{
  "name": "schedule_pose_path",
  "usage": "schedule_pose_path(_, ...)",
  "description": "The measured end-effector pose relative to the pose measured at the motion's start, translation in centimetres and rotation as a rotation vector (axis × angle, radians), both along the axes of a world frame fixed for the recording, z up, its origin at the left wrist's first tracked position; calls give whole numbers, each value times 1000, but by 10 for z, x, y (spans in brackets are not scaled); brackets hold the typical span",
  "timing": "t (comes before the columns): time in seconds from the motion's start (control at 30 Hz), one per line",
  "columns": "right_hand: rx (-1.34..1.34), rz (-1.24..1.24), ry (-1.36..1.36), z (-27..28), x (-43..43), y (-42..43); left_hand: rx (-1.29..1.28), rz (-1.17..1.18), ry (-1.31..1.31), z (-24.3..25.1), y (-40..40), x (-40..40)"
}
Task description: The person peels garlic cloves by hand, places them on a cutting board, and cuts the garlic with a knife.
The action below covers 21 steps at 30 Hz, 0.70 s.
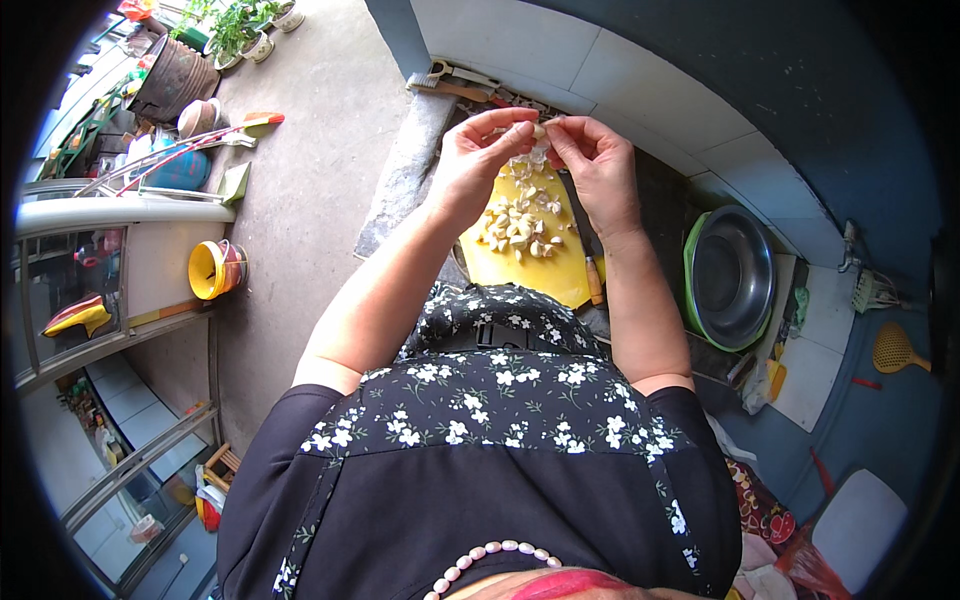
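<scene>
Above the far end of a yellow cutting board, my left hand pinches a pale garlic clove between thumb and fingers. My right hand meets it from the right, its thumb and forefinger closed at the clove's edge; whether they grip flesh or skin is too small to tell. Below both hands, a heap of loose garlic cloves lies on the board. Papery garlic skins are scattered toward its far end. Beside the board's right edge rests a wooden-handled tool, its far part dark and partly hidden by my right forearm.
A scrubbing brush lies on the stone ledge at the far left. To the right stands a metal basin inside a green one, below a wall tap. A yellow bucket sits on the floor at left, near a glazed cabinet.
</scene>
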State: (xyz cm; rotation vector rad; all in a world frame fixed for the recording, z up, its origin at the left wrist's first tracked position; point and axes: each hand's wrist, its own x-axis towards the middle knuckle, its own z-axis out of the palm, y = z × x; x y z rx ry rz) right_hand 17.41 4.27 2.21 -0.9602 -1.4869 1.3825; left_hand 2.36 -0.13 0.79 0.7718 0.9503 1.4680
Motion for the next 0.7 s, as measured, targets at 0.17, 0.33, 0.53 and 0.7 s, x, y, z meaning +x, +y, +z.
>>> schedule_pose_path(0.17,265,-133,-175,-1,-10,-6,23,15,-118,4,-1,5)
schedule_pose_path(0.33,636,-272,-434,-9,-10,0,28,-10,-158,6,-1,4)
schedule_pose_path(0.53,728,-304,-459,0,-10,0,-56,-60,-158,7,0,6)
schedule_pose_path(0.7,765,-311,-491,-4,-7,7,-93,-74,-185,-1,6,2)
